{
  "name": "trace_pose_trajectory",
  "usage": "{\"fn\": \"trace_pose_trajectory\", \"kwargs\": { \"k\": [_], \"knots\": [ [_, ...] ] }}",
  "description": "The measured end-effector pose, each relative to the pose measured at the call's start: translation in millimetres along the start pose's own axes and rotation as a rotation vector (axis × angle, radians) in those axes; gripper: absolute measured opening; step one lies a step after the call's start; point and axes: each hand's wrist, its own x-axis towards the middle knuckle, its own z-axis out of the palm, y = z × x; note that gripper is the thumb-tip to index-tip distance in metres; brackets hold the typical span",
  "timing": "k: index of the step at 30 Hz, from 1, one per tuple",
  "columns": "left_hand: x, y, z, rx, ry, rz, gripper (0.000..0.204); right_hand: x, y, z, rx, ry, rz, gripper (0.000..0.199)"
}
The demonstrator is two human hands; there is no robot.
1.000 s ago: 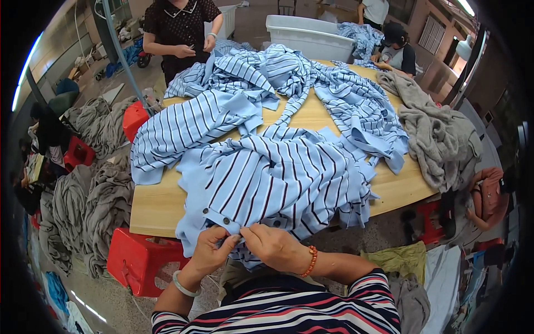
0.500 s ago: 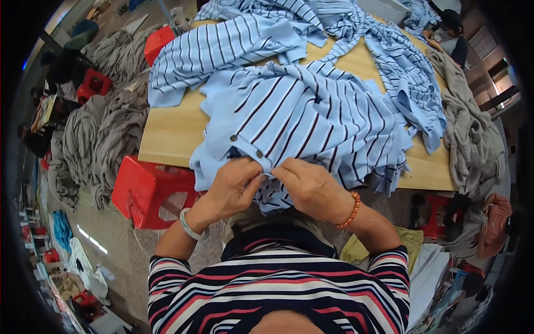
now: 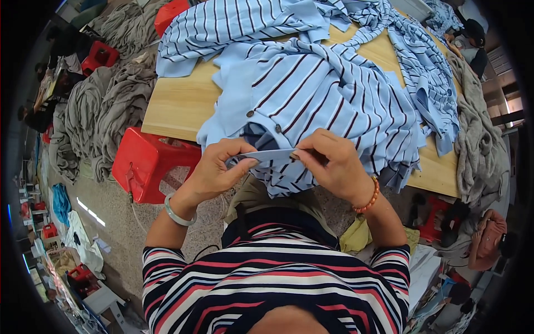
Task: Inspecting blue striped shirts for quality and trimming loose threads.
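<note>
A light blue knit cardigan (image 3: 334, 106) with dark stripes lies bunched over the table's near edge. Its plain button band is stretched sideways between my two hands. My left hand (image 3: 221, 167) pinches the band between thumb and fingers. At the other end, my right hand (image 3: 332, 161) pinches it close to a dark button (image 3: 293, 156). Two more buttons show on the cardigan above my hands, one of them a brown button (image 3: 250, 113). The lower part of the garment hangs in folds off the table in front of my lap.
More striped blue garments (image 3: 239, 28) are heaped across the wooden table (image 3: 178, 106). A red plastic stool (image 3: 136, 167) stands at its left corner. Grey knit piles (image 3: 89, 117) lie on the left, and another grey garment (image 3: 473, 133) drapes over the right edge. Other people sit farther off.
My hands have moved apart from close together, and the button band between them is now pulled out straight. A button now shows by my right hand.
</note>
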Motion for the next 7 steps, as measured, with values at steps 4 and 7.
{"fn": "trace_pose_trajectory", "kwargs": {
  "k": [4, 7],
  "knots": [
    [-11, 3, -1, 0.146, 0.065, 0.07, 0.01, 1, -33, 18, -0.168, 0.076, -0.221, 0.037],
    [-13, 13, 4, 0.213, 0.032, 0.17, 0.015, 4, -35, 39, -0.143, -0.013, -0.252, 0.043]
  ]
}}
